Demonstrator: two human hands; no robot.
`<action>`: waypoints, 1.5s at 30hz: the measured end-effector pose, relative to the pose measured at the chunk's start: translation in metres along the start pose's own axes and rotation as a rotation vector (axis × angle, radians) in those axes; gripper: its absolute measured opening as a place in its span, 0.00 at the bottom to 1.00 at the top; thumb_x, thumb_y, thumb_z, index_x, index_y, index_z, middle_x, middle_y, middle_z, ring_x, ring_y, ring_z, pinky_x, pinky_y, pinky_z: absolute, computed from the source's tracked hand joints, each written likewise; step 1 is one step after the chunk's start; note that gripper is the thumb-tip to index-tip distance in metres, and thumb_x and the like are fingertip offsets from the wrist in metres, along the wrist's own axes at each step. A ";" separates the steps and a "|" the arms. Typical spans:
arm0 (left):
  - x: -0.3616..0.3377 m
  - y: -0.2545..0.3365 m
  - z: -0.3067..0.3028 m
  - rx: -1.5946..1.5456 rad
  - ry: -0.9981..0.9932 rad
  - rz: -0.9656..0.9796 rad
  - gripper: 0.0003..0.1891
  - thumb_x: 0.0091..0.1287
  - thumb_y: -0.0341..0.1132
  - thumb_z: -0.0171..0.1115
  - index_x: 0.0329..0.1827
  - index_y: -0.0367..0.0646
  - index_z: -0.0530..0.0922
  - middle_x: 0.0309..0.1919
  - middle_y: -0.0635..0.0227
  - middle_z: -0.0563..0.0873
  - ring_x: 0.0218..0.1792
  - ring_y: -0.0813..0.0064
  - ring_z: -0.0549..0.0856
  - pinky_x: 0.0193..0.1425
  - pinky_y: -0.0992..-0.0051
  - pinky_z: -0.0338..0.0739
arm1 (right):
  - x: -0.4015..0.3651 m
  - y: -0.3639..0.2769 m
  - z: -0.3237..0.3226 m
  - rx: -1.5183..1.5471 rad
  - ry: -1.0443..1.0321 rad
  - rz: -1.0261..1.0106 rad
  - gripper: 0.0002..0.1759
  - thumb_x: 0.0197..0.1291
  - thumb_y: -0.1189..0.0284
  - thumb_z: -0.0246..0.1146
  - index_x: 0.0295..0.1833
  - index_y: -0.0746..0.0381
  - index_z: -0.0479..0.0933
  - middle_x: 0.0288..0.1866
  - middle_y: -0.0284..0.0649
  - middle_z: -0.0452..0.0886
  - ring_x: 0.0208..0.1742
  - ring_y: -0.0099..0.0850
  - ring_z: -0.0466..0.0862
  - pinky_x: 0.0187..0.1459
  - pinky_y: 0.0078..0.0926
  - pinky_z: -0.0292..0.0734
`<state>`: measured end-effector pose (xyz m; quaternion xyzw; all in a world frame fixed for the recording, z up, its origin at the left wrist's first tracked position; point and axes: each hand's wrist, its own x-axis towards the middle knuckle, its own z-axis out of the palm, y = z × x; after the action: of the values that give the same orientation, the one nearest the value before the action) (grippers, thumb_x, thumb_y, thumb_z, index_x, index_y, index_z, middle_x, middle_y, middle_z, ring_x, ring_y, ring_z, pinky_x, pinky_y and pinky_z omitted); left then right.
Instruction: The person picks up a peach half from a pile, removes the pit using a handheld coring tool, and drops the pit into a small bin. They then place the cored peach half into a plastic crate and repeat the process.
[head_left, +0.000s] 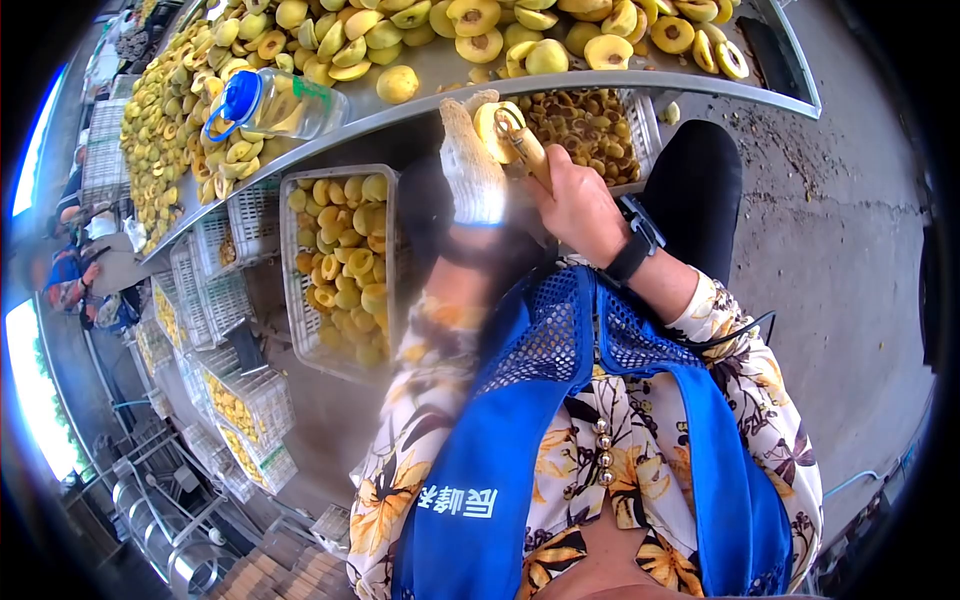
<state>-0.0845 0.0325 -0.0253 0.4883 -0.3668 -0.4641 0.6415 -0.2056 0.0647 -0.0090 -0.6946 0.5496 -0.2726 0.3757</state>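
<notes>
Table: spans the far side, metal rim curving from left to far right. Fruit heaped on it, mostly yellow halves, cut faces showing on many; one piece lies singly near the rim.

Stacked crates: white, slatted, left side, several bearing yellow contents. Another person at far left, beyond them.

Left crate: pale, well to the left of the left hand, below table level, filled with yellow halves. Far crate: partly under the table rim, beyond the hands; contents smaller and browner, probably also fruit, view partly blocked.

Bottle: clear, blue cap, lying on its side on the table, far left of the hands, beside the heap.

Right hand: bare, black watch at wrist. Fingers clenched round the wooden handle of the tool.

Left hand: in a pale knitted glove, blue cuff. Fingers grasping the fruit half, cut face visible.

Tool: metal loop end against the right part of the fruit half, handle slanting nearer and right. Fruit half: between the hands, just on the near side of the table rim.
</notes>
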 end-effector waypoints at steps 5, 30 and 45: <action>0.000 0.003 0.000 0.164 -0.021 0.118 0.23 0.75 0.47 0.37 0.43 0.36 0.76 0.37 0.64 0.82 0.38 0.77 0.80 0.47 0.78 0.75 | -0.001 0.002 0.002 0.073 -0.040 0.019 0.13 0.58 0.71 0.56 0.37 0.70 0.63 0.23 0.62 0.75 0.30 0.59 0.77 0.32 0.51 0.70; 0.002 0.009 -0.001 -0.164 0.056 -0.359 0.11 0.65 0.37 0.57 0.37 0.36 0.75 0.23 0.60 0.79 0.18 0.69 0.78 0.21 0.72 0.75 | -0.008 -0.015 0.007 0.592 -0.384 0.407 0.06 0.58 0.74 0.51 0.36 0.66 0.63 0.16 0.37 0.70 0.08 0.23 0.68 0.09 0.21 0.63; 0.003 0.002 -0.015 -0.178 -0.129 -0.498 0.07 0.62 0.30 0.59 0.36 0.33 0.77 0.22 0.60 0.80 0.18 0.74 0.78 0.20 0.77 0.73 | -0.012 -0.004 0.006 0.855 -0.568 0.596 0.06 0.57 0.75 0.53 0.40 0.62 0.66 0.20 0.33 0.68 0.12 0.16 0.63 0.12 0.14 0.59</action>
<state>-0.0692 0.0345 -0.0274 0.4746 -0.2335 -0.6681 0.5234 -0.2019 0.0783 -0.0090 -0.3431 0.4403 -0.1561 0.8149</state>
